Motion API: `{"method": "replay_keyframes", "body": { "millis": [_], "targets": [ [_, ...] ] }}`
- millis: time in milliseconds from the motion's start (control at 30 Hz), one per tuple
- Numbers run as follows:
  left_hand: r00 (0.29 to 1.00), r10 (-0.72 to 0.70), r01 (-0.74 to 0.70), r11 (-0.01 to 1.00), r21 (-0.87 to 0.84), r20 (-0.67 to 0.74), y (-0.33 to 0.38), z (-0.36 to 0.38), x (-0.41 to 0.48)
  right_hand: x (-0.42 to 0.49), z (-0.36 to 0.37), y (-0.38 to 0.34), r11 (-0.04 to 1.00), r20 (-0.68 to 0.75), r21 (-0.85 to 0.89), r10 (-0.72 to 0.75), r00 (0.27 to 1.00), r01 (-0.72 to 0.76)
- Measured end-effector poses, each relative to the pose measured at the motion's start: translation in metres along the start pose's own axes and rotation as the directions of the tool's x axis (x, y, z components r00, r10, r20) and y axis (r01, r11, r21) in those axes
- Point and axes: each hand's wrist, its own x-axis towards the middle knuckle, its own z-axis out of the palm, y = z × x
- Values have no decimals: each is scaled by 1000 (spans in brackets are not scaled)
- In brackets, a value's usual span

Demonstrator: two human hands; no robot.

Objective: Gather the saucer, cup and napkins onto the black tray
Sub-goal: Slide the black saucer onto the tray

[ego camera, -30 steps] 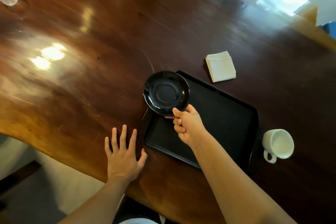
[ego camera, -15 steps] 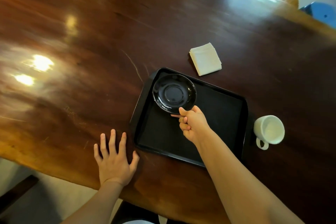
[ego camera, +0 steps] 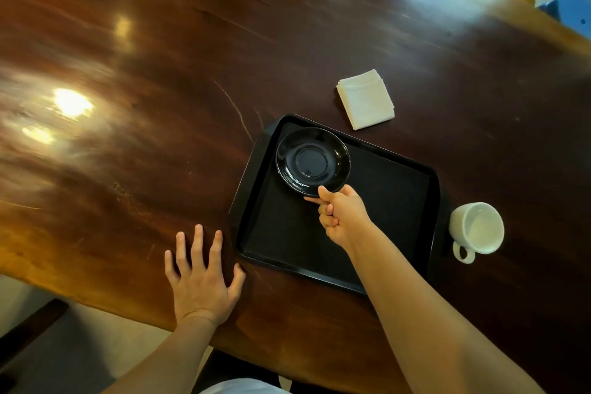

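One tray (ego camera: 396, 201), one saucer (ego camera: 312, 160), one cup (ego camera: 477, 228), one folded stack of napkins (ego camera: 365, 99), and two hands in play on a big glossy wooden table (ego camera: 144, 105). The right hand (ego camera: 340, 216) is pinched on the saucer's near rim, thumb on top, fingers curled beneath, and the saucer sits over the tray's far left corner, well inside the raised lip; whether it is fully down on the tray floor, I can't tell. The left hand (ego camera: 203, 278) is flat on the table, fingers spread wide, holding nothing, just beside the tray's near left corner with the thumb almost at the rim. The cup stands on the table just off the tray's right edge, mouth up, handle pointing toward the person. The napkins lie on the table just past the tray's far edge, near but apart from it. Room to move: most of the tray floor is bare, the whole middle and right side open. The table's near edge runs right under the left wrist, and wide bare wood stretches off to the left and far side.
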Motion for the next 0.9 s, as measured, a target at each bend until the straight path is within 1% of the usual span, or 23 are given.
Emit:
{"method": "replay_keyframes", "body": {
  "millis": [100,333,500,900],
  "targets": [
    [1000,-2,2,1000,-3,-2,0,0,0,2,0,5,999,-10,-48,1,1000,-2],
    [1000,2,-2,1000,-5,0,1,-3,0,6,1,11,996,-21,-84,28,999,-30],
    [1000,-1,1,1000,-9,0,1,-2,0,7,2,15,996,-35,-85,38,999,-41],
    [1000,-5,5,1000,-5,-9,1,-1,0,6,1,19,998,-46,-66,2,999,-5]
  ]
}}
